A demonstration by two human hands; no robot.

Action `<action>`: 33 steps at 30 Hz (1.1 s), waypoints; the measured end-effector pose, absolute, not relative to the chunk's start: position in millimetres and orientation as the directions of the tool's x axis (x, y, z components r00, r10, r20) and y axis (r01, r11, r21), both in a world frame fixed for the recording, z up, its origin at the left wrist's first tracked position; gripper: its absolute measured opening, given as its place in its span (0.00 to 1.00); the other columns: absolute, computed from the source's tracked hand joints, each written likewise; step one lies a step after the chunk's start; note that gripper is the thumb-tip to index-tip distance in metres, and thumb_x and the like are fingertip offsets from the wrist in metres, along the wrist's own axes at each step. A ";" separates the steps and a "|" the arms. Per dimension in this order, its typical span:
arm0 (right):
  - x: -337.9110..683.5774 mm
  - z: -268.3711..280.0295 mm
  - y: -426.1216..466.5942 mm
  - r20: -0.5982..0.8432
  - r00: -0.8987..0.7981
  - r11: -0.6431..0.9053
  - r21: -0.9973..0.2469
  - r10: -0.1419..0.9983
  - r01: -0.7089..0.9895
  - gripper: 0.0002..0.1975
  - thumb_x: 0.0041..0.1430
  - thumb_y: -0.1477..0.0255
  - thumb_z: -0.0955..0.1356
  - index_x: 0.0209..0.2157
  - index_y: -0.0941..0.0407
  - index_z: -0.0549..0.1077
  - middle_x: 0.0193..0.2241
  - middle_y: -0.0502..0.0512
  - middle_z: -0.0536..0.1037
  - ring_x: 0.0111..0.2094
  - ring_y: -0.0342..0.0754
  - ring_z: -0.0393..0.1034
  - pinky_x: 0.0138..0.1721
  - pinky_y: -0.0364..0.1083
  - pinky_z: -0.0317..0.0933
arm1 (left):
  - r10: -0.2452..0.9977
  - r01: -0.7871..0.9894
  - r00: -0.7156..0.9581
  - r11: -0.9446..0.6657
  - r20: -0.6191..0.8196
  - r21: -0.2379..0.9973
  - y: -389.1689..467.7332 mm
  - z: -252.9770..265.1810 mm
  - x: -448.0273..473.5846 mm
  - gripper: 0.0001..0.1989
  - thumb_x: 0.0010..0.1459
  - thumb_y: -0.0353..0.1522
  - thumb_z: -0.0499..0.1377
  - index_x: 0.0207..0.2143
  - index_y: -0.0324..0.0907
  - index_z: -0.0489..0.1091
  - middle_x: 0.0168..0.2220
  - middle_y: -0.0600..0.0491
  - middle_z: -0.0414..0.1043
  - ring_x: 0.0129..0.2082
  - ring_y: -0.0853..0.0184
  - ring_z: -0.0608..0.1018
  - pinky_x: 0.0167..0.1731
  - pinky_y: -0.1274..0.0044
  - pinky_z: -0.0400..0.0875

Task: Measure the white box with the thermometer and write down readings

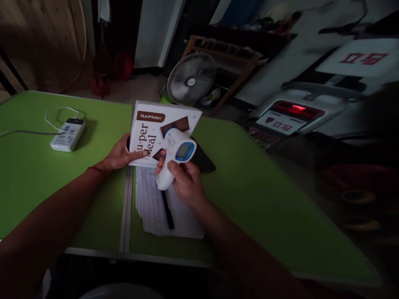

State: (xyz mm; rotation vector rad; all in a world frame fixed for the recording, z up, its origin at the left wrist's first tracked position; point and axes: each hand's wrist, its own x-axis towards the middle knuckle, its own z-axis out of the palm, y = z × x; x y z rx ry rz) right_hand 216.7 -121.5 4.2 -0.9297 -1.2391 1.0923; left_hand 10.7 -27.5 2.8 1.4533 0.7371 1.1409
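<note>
My left hand (124, 154) grips the lower left side of a white box (148, 110) printed "NutriMotion", its thumb lying across the front. The box is held up, face toward me, above the green table. My right hand (186, 177) is wrapped round the handle of a white and blue infrared thermometer (175, 141), in front of the box's right part. The thermometer's small grey screen faces me. Beneath the hands lie a notebook with a lined, ragged-edged page (151, 211) and a black pen (167, 209). A dark flat object (204, 160) rests partly hidden behind the thermometer.
A white power bank (67, 135) with cables lies on the left half of the green table (249, 199). Beyond the table stand a fan (191, 79), a wooden rack (246, 74) and a white scooter (296, 110) with a lit red lamp.
</note>
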 end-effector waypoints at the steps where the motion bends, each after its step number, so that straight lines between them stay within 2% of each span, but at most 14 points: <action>1: 216.4 5.3 -121.9 0.240 -0.002 0.237 -0.962 0.971 -0.138 0.24 0.57 0.47 0.78 0.45 0.49 0.78 0.33 0.50 0.82 0.30 0.50 0.77 0.37 0.55 0.79 | 0.904 -0.137 0.347 -0.215 0.251 0.967 -28.2 3.9 9.7 0.34 0.42 0.38 0.85 0.48 0.40 0.74 0.44 0.44 0.84 0.44 0.55 0.85 0.41 0.67 0.83; 6: 215.3 9.9 -123.0 0.252 0.000 0.250 -0.957 0.968 -0.150 0.23 0.55 0.48 0.81 0.39 0.49 0.78 0.29 0.49 0.81 0.29 0.50 0.77 0.34 0.54 0.77 | 0.890 -0.134 0.380 -0.217 0.252 0.967 -29.9 8.9 7.6 0.35 0.42 0.38 0.85 0.48 0.40 0.74 0.46 0.44 0.84 0.44 0.55 0.86 0.44 0.67 0.83; 11: 216.7 9.7 -123.2 0.284 -0.011 0.281 -0.954 0.959 -0.108 0.21 0.57 0.48 0.79 0.35 0.50 0.76 0.27 0.49 0.79 0.27 0.48 0.75 0.31 0.52 0.75 | 0.890 -0.156 0.381 -0.206 0.251 0.966 -30.4 8.7 8.8 0.35 0.41 0.38 0.85 0.47 0.41 0.73 0.44 0.45 0.84 0.43 0.56 0.85 0.44 0.67 0.82; 16: 219.6 9.1 -124.9 0.244 -0.035 0.241 -0.968 0.969 -0.070 0.21 0.59 0.47 0.77 0.37 0.49 0.76 0.29 0.50 0.80 0.29 0.50 0.77 0.33 0.54 0.78 | 0.893 -0.144 0.366 -0.222 0.261 0.964 -28.7 6.0 8.6 0.34 0.41 0.38 0.84 0.48 0.42 0.74 0.43 0.46 0.84 0.42 0.57 0.84 0.41 0.67 0.82; 20: 222.6 7.8 -125.3 0.221 -0.050 0.215 -0.970 0.974 -0.111 0.21 0.59 0.48 0.78 0.42 0.49 0.78 0.28 0.49 0.80 0.27 0.50 0.76 0.30 0.53 0.77 | 0.897 -0.113 0.352 -0.241 0.266 0.964 -27.7 3.4 7.7 0.33 0.42 0.38 0.84 0.48 0.42 0.75 0.44 0.45 0.85 0.43 0.56 0.84 0.42 0.67 0.82; 22: 224.6 7.2 -124.8 0.216 -0.055 0.211 -0.974 0.975 -0.089 0.21 0.59 0.48 0.77 0.40 0.49 0.78 0.28 0.50 0.80 0.28 0.50 0.76 0.30 0.53 0.78 | 0.904 -0.104 0.336 -0.243 0.264 0.964 -27.5 2.1 7.4 0.33 0.42 0.38 0.84 0.48 0.41 0.76 0.45 0.44 0.85 0.43 0.56 0.85 0.42 0.67 0.82; 25: 229.8 8.6 -122.4 0.226 -0.046 0.226 -0.974 0.973 -0.012 0.20 0.57 0.48 0.79 0.34 0.50 0.78 0.29 0.51 0.81 0.29 0.50 0.77 0.32 0.53 0.79 | 0.924 -0.086 0.265 -0.261 0.274 0.962 -27.1 1.7 7.3 0.34 0.40 0.38 0.85 0.47 0.42 0.76 0.45 0.44 0.85 0.44 0.56 0.84 0.41 0.68 0.82; 29: 246.0 21.7 -118.7 0.269 -0.023 0.270 -0.956 0.963 0.112 0.19 0.54 0.52 0.81 0.38 0.50 0.79 0.33 0.52 0.83 0.31 0.51 0.78 0.35 0.55 0.79 | 0.924 -0.107 0.224 -0.292 0.309 0.950 -26.2 4.9 8.3 0.35 0.39 0.38 0.85 0.47 0.42 0.75 0.45 0.44 0.84 0.44 0.55 0.84 0.41 0.68 0.81; 31: 260.9 34.0 -119.1 0.256 -0.056 0.261 -0.933 0.965 0.248 0.20 0.54 0.53 0.81 0.41 0.50 0.80 0.37 0.54 0.85 0.34 0.53 0.80 0.38 0.56 0.78 | 0.921 -0.116 0.213 -0.307 0.326 0.945 -25.8 6.7 8.3 0.36 0.39 0.38 0.85 0.48 0.43 0.74 0.47 0.44 0.84 0.46 0.53 0.84 0.43 0.67 0.82; 33: 280.0 46.9 -121.5 0.192 -0.099 0.216 -0.863 0.976 0.456 0.22 0.52 0.56 0.81 0.46 0.51 0.82 0.41 0.56 0.87 0.38 0.56 0.81 0.40 0.56 0.77 | 0.925 -0.088 0.186 -0.320 0.331 0.943 -25.3 7.5 7.2 0.37 0.38 0.37 0.86 0.49 0.44 0.73 0.48 0.44 0.83 0.49 0.52 0.84 0.45 0.66 0.81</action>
